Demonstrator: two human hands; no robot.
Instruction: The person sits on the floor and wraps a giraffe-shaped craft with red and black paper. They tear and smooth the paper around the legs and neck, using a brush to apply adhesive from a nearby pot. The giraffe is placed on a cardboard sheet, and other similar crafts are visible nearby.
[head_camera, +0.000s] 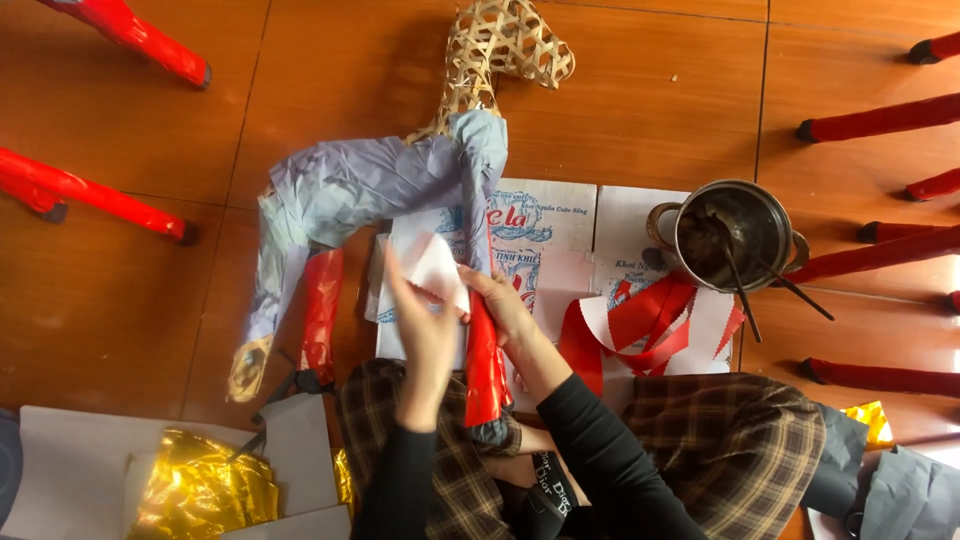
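The person sits on the brown tiled floor (130, 290), both hands close together at the woven bamboo animal frame partly covered in grey paper (370, 180). The left hand (425, 335) pinches a white paper piece (437, 268); the right hand (505, 310) grips the frame's red foil-wrapped leg (484, 370). Red paper strips (640, 325) and a dark metal pot (730, 235) lie right.

There is one view only, from a camera worn on the person's head. It looks almost straight down onto the tiled floor (150, 290), close above the hands, which sit low in the middle of the picture. The person's own lap lies just beneath the hands, and the floor spreads beyond them on every side.
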